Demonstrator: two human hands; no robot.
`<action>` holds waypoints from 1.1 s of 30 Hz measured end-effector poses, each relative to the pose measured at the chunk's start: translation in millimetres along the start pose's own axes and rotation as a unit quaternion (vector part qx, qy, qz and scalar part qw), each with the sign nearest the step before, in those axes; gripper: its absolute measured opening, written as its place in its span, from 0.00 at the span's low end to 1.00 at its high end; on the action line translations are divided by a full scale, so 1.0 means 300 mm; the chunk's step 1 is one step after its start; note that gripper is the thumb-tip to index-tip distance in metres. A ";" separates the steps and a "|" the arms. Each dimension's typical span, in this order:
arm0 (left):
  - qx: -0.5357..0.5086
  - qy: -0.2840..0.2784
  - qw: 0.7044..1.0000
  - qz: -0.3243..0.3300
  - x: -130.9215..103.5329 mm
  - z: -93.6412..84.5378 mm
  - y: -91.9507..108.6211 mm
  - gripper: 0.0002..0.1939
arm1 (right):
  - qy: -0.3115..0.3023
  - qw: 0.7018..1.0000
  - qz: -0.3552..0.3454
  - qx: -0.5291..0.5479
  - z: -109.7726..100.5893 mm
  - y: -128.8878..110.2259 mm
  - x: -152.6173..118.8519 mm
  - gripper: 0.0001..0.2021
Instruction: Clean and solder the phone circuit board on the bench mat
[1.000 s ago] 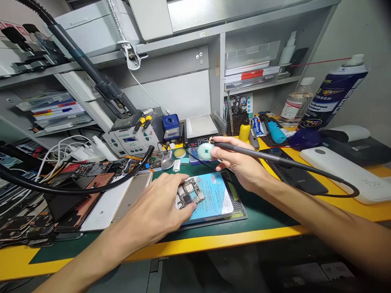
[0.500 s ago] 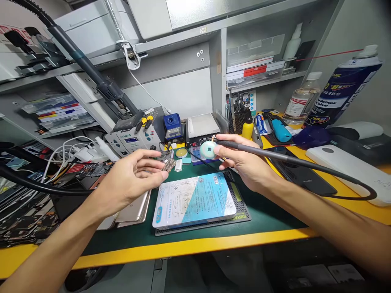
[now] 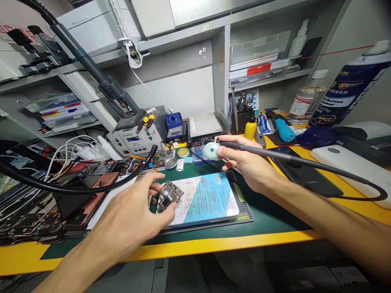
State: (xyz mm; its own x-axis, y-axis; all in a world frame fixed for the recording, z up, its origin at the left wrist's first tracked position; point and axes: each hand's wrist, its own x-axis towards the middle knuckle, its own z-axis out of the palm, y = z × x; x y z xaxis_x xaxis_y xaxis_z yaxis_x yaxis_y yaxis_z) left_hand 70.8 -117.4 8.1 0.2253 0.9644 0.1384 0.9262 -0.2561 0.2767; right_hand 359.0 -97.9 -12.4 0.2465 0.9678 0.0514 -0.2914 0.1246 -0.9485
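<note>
My left hand (image 3: 134,207) is closed on a small phone circuit board (image 3: 171,195), gripped between thumb and fingers and tilted. The board is over the left part of the white and blue printed pad (image 3: 204,199); whether it touches the pad I cannot tell. My right hand (image 3: 247,162), to the right of the board, holds a soldering iron (image 3: 259,149) with its dark handle and cable trailing right. Between the same fingers sits a small round pale green spool (image 3: 210,151) with a dark centre. The iron's tip is beside the spool, too small to make out clearly.
A soldering station (image 3: 134,138) stands at the back left. A black hose (image 3: 100,189) arches over stacked phone parts (image 3: 39,215) on the left. A black phone (image 3: 311,173), a white box (image 3: 351,175) and a spray can (image 3: 345,91) stand right. A small metal dish (image 3: 171,163) lies behind the pad.
My left hand has moved down and towards me with the circuit board, which is now over the pad and shows more of its face. My right hand has stayed nearly in place with the iron and spool.
</note>
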 end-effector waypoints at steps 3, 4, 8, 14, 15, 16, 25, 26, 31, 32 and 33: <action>0.041 -0.018 0.999 0.019 -0.030 -0.001 0.046 0.29 | 0.000 1.000 0.003 -0.004 0.000 -0.002 0.001 0.18; 0.056 -0.025 0.998 0.024 -0.035 -0.001 0.060 0.27 | -0.001 1.000 0.003 -0.005 0.001 -0.003 0.001 0.18; 0.107 -0.044 0.993 0.024 -0.030 -0.005 0.077 0.23 | -0.007 1.000 0.004 -0.008 -0.001 -0.004 -0.001 0.19; 0.131 -0.066 0.989 0.018 -0.006 -0.005 0.041 0.24 | -0.012 1.000 -0.001 -0.004 -0.005 0.005 0.002 0.21; 0.130 -0.068 0.989 0.019 -0.006 -0.004 0.040 0.24 | -0.013 1.000 -0.001 -0.004 -0.005 0.006 0.002 0.21; 0.128 -0.067 0.989 0.021 -0.008 -0.004 0.038 0.25 | -0.014 1.000 -0.001 -0.004 -0.006 0.007 0.003 0.21; 0.078 -0.016 0.997 0.003 0.060 -0.040 -0.086 0.34 | -0.008 1.000 0.010 -0.005 -0.004 0.007 0.002 0.19; 0.067 -0.019 0.998 0.006 0.064 -0.043 -0.096 0.35 | -0.008 1.000 0.011 -0.005 -0.003 0.007 0.002 0.19; 0.040 -0.035 0.998 0.041 0.026 -0.026 -0.044 0.33 | -0.005 1.000 0.014 -0.007 -0.003 0.008 0.003 0.19; 0.042 -0.035 0.997 0.049 0.015 -0.019 -0.025 0.32 | -0.003 1.000 0.014 -0.007 -0.003 0.008 0.004 0.19; 0.044 -0.035 0.997 0.057 0.006 -0.011 -0.008 0.30 | -0.003 1.000 0.015 -0.007 -0.003 0.008 0.004 0.19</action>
State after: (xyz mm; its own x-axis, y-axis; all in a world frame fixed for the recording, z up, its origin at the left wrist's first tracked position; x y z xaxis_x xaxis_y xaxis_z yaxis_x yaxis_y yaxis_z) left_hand 68.2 -115.2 10.8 0.3475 0.9328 0.0960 0.9160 -0.3595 0.1778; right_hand 359.4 -96.8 -14.9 0.2328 0.9722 0.0240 -0.2859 0.0920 -0.9538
